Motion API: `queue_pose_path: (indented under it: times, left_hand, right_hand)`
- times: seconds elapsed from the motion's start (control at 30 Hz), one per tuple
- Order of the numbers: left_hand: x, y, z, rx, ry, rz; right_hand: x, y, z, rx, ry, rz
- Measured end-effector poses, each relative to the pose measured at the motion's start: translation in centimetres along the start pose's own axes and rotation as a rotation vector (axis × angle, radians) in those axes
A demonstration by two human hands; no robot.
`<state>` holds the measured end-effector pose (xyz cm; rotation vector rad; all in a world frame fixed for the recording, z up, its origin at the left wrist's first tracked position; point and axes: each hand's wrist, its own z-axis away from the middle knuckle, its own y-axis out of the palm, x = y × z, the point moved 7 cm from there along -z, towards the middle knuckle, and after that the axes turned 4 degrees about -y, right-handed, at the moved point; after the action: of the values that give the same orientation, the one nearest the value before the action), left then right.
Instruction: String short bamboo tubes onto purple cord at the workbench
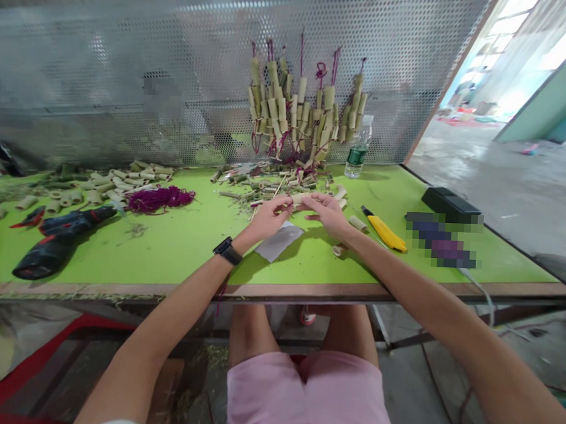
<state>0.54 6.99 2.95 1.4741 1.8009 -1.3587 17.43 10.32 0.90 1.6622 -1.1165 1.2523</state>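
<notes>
A short pale bamboo tube point(298, 201) lies crosswise between my hands, just above the green tabletop point(206, 252). My left hand point(274, 213) pinches its left end with thumb and fingertips. At the other end, my right hand point(327, 213) has its fingers closed on the tube and partly covers it. Below my hands lies a grey sheet that looks like sandpaper point(280, 242). Cut bamboo pieces point(357, 223) rest beside my right forearm, near a yellow utility knife point(388, 234). Slim bamboo offcuts point(274, 188) are scattered just beyond my hands.
Strung bamboo tubes point(300, 109) hang against a perforated metal panel point(190, 64). A water bottle point(357, 151) stands at the back. To the left are a power drill point(61, 238), purple cord point(159, 198) and heaped bamboo tubes point(120, 181). A black box point(449, 205) sits at right.
</notes>
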Motion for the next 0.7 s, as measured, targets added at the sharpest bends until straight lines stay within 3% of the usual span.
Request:
queue_pose_path:
  times: [0.13, 0.33, 0.53, 0.7]
  left_hand:
    - [-0.4, 0.6, 0.3, 0.062, 0.048, -0.04]
    - [-0.1, 0.8, 0.7, 0.037, -0.023, 0.0]
    - [0.9, 0.1, 0.5, -0.072, -0.094, 0.04]
    - [1.5, -0.3, 0.3, -0.137, -0.13, 0.093]
  right_hand:
    - [0.2, -0.2, 0.0, -0.003, -0.006, -0.006]
    - [0.6, -0.4, 0.1, 0.004, -0.046, 0.056]
    - [1.1, 0.1, 0.4, 0.041, -0.084, 0.169]
    - [0.9, 0.6, 0.6, 0.038, -0.023, 0.129]
